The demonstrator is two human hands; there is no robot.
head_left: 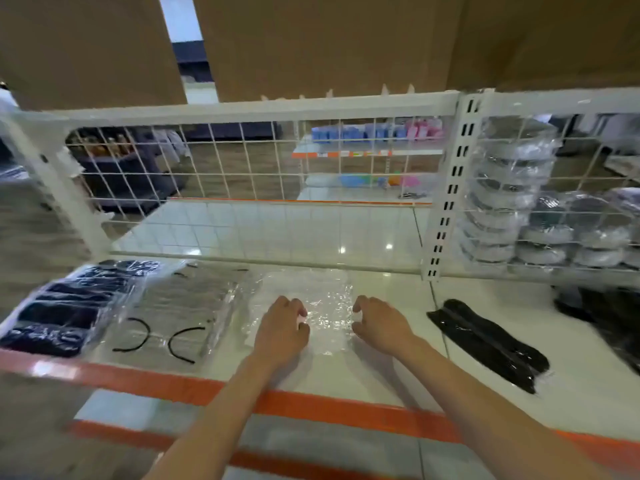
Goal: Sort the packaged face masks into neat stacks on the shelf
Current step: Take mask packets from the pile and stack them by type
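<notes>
Both hands are down on the clear pack: my left hand (282, 325) pinches its left edge with curled fingers, and my right hand (377, 322) pinches its right edge the same way, so each grip is closed on the plastic. That clear pack of masks (327, 306) lies flat on the white shelf (381, 372), roughly in the middle, and from the glare I cannot tell whether it is 1 pack or several lying on each other.

To my left I count 2 piles that look settled. A grey pile of packs (183, 306), with black ear loops showing through the wrap, sits just beside the clear one, and a dark pile of packs (72, 306) lies at the far left, touching the grey one. Both look roughly squared, though blur softens their edges.

To my right, black packs (491, 344) lie loose and slanted on the shelf, well apart from my hands, and more dark packs (609, 317) sit at the right edge, partly cut off. Behind the wire grid (242, 161) on that side, round wrapped items (502, 192) stand in columns; I cannot tell what they are.

My judgement: the left part is largely done, the clear pile is being squared now, and the slanted black packs on the right remain to be stacked. I put it at about halfway.
</notes>
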